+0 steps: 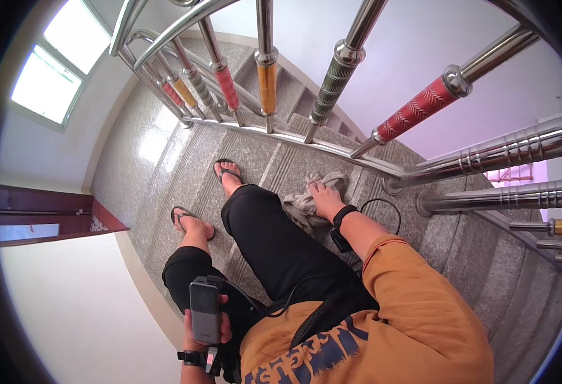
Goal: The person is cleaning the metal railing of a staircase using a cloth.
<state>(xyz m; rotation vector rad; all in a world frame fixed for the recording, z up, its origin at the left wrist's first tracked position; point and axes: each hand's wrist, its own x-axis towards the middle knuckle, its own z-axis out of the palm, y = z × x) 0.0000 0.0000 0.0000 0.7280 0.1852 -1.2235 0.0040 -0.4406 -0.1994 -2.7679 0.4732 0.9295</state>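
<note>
My right hand (325,197) presses a crumpled grey-beige cloth (303,203) against a grey stone stair step (274,160), close to the foot of the railing. A black band sits on that wrist. My left hand (205,325) holds a dark grey rectangular device (204,312) upright near my left knee, with a black cable running from it toward my waist. My legs in black trousers stretch down the steps, feet in flip-flops (227,173).
A shiny metal stair railing (473,157) with red, yellow and grey patterned balusters curves overhead and to the right. Speckled grey stairs run down ahead and up to the right. A window (57,64) is upper left; a dark red door frame (44,214) and white wall on the left.
</note>
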